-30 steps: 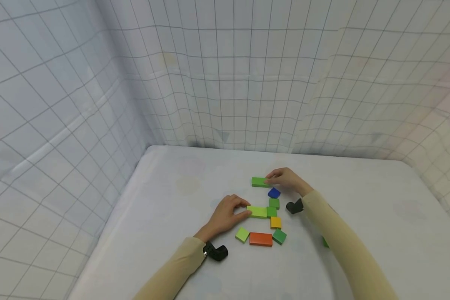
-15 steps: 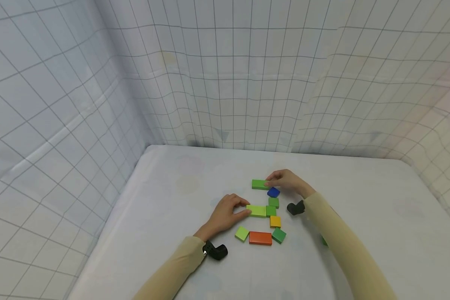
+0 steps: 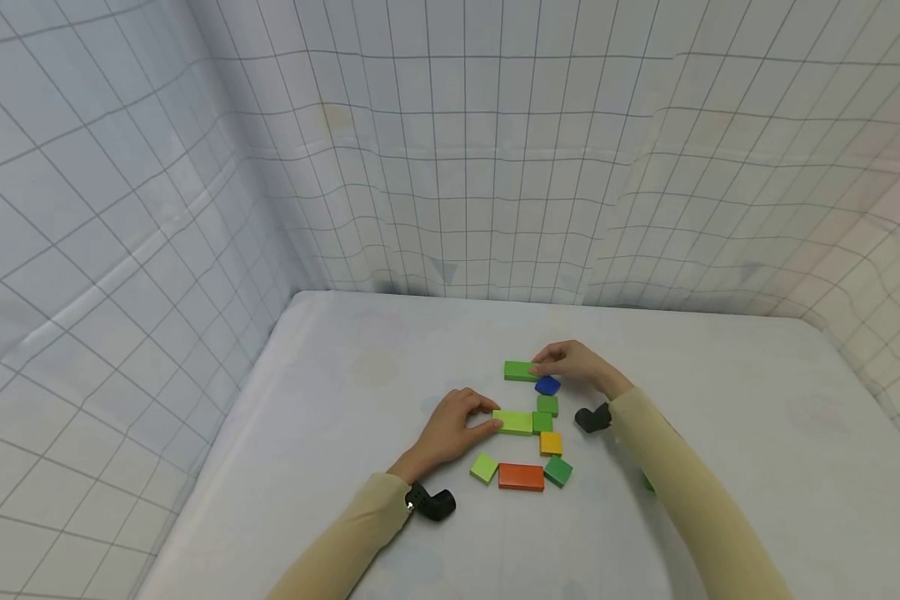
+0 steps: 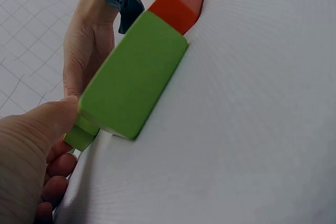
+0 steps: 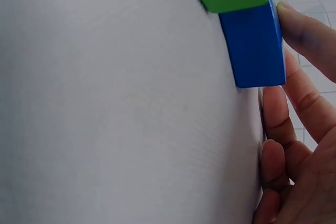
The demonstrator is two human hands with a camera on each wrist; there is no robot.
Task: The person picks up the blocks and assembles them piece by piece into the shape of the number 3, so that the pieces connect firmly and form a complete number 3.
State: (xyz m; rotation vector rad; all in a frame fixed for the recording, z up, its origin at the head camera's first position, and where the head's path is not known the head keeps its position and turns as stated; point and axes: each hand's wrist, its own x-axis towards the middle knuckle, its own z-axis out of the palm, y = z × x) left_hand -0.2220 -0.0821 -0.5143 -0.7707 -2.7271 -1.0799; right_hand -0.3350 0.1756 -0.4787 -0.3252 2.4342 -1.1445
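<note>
My left hand (image 3: 453, 427) pinches the left end of a long lime-green block (image 3: 513, 422) lying on the white table. That block's right end meets a small green block (image 3: 542, 423). My right hand (image 3: 572, 364) pinches the right end of a long green block (image 3: 521, 371) farther back. Just in front of it sits a blue block (image 3: 547, 385), its corner close to the long green block; whether they touch I cannot tell. In the right wrist view the blue block (image 5: 254, 45) stands beside my fingers and mostly hides the held block.
Nearer lie an orange-yellow block (image 3: 551, 444), a red block (image 3: 521, 477), a turned lime block (image 3: 483, 468) and a turned dark green block (image 3: 558, 472). Another green block (image 3: 649, 482) is partly hidden by the right sleeve. White gridded cloth (image 3: 450, 167) hangs behind the table.
My right hand has drawn the long green block slightly toward me, closer to the blue block. My left hand has stayed in place on the lime-green block.
</note>
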